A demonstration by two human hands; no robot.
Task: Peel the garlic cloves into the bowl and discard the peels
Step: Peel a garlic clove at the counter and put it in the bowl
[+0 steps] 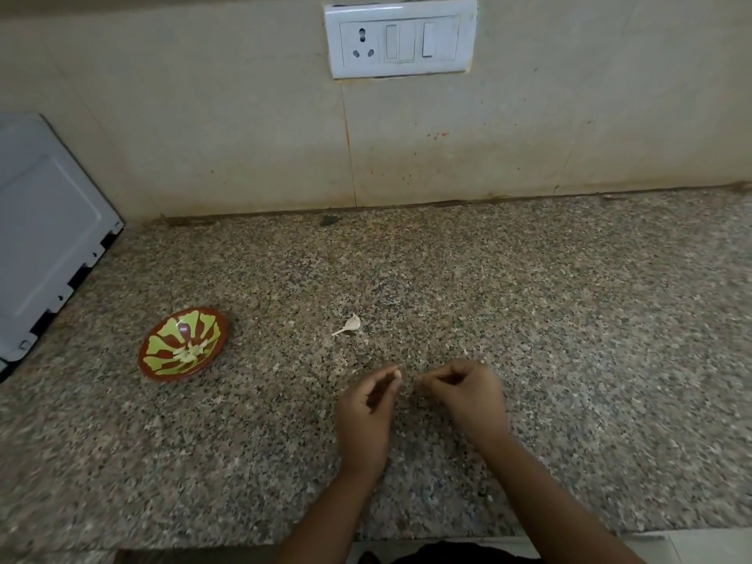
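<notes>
My left hand is low in the middle of the frame, fingers curled, pinching a pale garlic clove at the fingertips. My right hand is just to the right of it, near but apart. Its fingers are bunched, with the thumb against the fingertips. I cannot tell whether it holds a scrap of peel, as the picture is too soft there. Both forearms come up from the bottom edge.

Under the hands is a speckled granite countertop in brown, grey and black, which fills the lower two thirds of the frame. Its front edge shows at the bottom.

Just above the hands, near the centre, a small white garlic piece with a thin stem end lies alone on the stone. Well to the left stands a shallow bowl, brown with a yellow-green pattern, and a few pale peeled cloves lie in its bottom.

At the left edge is the side of a grey-white appliance.

Behind the counter rises a beige tiled wall, marked with small red specks. A dark spot sits where the wall meets the counter. At the top centre is a white switch plate with a three-pin socket and rocker switches.
</notes>
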